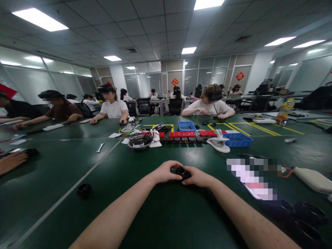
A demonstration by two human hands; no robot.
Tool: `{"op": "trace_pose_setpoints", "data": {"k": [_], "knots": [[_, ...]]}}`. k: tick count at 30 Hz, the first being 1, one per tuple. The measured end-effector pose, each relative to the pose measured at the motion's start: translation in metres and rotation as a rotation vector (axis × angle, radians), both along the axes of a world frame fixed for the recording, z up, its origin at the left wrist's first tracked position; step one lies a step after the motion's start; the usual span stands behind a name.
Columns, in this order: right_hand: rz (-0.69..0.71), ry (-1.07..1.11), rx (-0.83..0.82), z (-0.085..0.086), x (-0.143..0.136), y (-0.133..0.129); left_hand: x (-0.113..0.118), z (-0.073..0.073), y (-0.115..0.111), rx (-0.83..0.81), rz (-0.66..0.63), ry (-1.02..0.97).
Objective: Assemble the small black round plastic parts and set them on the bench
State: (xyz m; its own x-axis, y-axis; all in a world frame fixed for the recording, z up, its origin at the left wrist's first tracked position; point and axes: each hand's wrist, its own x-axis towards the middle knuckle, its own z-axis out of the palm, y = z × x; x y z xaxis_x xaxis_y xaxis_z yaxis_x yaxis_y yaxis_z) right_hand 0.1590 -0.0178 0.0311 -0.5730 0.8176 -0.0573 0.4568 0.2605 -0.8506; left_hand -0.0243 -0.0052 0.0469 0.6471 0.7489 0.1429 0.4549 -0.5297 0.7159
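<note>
Both of my hands meet over the green table. Between them is a small black round part (181, 170) with a round opening facing up; its exact kind is not clear. My left hand (167, 172) is closed on its left side, thumb in front and fingers behind. From the right, the thumb and fingers of my right hand (196, 176) grip the same part. Another black round piece (84, 190) lies apart on the table to the left. Several black rings (310, 212) sit at the lower right, partly in shadow.
A lit phone (252, 180) and a pale power bank (313, 180) lie to the right. Ahead stand red power strips (183, 134), blue bins (238, 139), a white clamp (219, 141) and a cable-filled bowl (140, 141). A wrench (100, 148) lies left. Other people sit around.
</note>
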Motion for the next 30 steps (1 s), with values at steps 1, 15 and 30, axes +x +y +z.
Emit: {"op": "trace_pose_setpoints", "data": {"k": [1, 15, 30], "knots": [[0.014, -0.001, -0.017, 0.001, 0.001, 0.001, 0.0, 0.0, 0.0, 0.006, -0.002, 0.002], [0.053, 0.041, -0.067, -0.007, 0.006, 0.011, 0.002, -0.005, 0.008, 0.012, 0.031, 0.024], [0.053, 0.069, -0.088, -0.008, 0.006, 0.01, 0.002, -0.002, 0.0, 0.07, 0.019, 0.031]]}}
